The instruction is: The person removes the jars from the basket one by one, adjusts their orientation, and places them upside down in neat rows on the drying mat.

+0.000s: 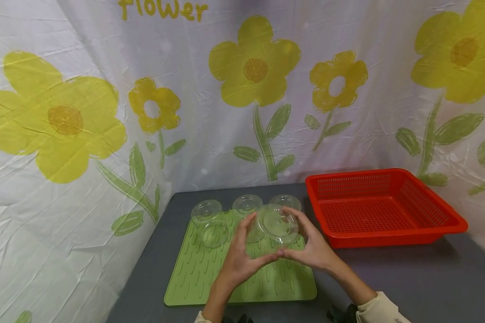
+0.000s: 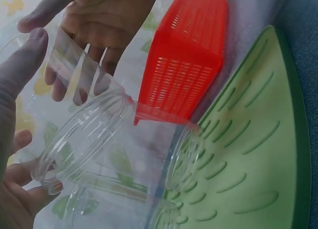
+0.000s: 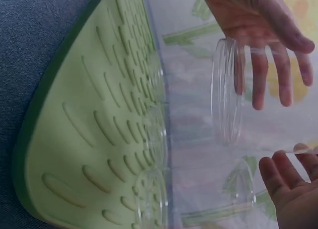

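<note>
Both of my hands hold a clear jar [image 1: 278, 224] above the green ridged mat [image 1: 271, 285]. My left hand [image 1: 239, 258] is around its left side, and my right hand [image 1: 313, 246] is around its right side. The two thumbs meet at the near side of the jar. In the left wrist view, the held jar's ridged round end [image 2: 82, 139] points down toward the mat. Several more clear jars stand toward the mat's back, among them one at the back left [image 1: 206, 210] and another at the back middle [image 1: 247, 203]. Some are partly hidden behind my hands.
A red perforated plastic basket [image 1: 388, 235] stands on the dark grey table [image 1: 368, 273], right of the mat. Behind the table and along its left side hangs a white cloth [image 1: 198, 148] printed with yellow flowers.
</note>
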### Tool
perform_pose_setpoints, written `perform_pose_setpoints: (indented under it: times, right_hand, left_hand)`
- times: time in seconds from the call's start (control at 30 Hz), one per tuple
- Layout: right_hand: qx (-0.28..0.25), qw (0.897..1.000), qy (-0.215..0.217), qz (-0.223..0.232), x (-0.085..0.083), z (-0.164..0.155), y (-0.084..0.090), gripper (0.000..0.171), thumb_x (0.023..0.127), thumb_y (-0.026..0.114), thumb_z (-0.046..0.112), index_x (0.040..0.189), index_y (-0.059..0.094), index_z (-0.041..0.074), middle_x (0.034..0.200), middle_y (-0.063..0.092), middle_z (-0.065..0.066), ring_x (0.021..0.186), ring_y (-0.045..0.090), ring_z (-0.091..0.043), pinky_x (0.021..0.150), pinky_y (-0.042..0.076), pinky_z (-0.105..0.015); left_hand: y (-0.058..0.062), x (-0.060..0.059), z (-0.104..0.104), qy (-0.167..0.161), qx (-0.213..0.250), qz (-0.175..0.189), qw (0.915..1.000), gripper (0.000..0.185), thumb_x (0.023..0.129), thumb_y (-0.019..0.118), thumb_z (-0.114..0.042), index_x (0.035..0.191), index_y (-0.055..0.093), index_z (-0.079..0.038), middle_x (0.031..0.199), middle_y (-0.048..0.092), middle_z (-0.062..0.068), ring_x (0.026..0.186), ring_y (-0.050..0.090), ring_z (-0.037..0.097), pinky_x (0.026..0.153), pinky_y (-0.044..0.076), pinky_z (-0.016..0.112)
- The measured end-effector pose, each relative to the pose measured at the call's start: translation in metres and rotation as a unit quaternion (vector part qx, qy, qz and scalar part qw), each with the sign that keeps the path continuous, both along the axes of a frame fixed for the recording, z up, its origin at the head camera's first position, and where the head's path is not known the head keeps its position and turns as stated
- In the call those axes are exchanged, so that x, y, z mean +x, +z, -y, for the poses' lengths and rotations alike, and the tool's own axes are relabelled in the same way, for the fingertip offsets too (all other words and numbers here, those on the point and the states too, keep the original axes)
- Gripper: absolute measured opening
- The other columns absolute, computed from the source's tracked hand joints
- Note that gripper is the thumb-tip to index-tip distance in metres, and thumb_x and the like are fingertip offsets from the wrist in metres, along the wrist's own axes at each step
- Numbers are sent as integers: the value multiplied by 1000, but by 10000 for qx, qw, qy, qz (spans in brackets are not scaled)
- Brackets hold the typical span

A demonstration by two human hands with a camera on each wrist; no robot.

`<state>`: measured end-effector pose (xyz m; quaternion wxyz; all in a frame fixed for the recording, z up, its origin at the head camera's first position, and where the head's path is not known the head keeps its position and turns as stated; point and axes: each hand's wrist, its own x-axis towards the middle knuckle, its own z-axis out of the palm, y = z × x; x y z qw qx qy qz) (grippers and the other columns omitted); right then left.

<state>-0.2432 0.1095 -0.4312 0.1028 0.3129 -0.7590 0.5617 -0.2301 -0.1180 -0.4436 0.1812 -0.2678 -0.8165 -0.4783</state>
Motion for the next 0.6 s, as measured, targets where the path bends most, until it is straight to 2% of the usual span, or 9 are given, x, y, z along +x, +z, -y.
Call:
perform_pose_setpoints:
  times: [0.13,0.27,0.37,0.5,0.6]
  right_hand:
    - [-48,9999,-129,33,2,-2,-4,95,77,91,15,155,37,20,154,49,-11,131,56,-21,102,51,-28]
    - [99,9989,-434,116,4,-6,-9,96,75,92,18,154,39,15,144,58,-10,119,60,-10,97,53,-29]
    - [295,9970,-682,197,4,-8,-15,98,73,94,22,153,40,11,138,62,-9,114,65,-17,96,54,-37]
    - [527,9943,-844,382,6,-10,-23,99,71,95,29,152,41,12,140,60,-12,109,68,-30,92,54,-53]
    - [665,9924,-890,523,6,-12,-29,98,71,94,33,152,42,16,143,58,-14,107,68,-33,88,54,-57]
  left_hand:
    - [-3,-1,0,-117,-3,223,9997,109,75,92,-34,160,26,-23,163,38,8,148,40,37,113,39,65]
    - [-7,-2,5,-81,-109,214,9997,98,85,84,-34,161,24,-23,163,39,7,149,41,33,113,39,64]
    - [-10,-2,12,49,-149,136,9998,82,95,73,-31,161,25,-21,162,40,5,149,40,28,116,39,58]
    - [-17,-2,23,220,-200,189,9994,69,101,65,-25,160,29,-22,160,43,1,148,42,26,116,39,57]
    - [-22,0,32,366,-320,475,9977,62,102,64,-26,157,34,-29,157,47,0,147,44,25,114,40,59]
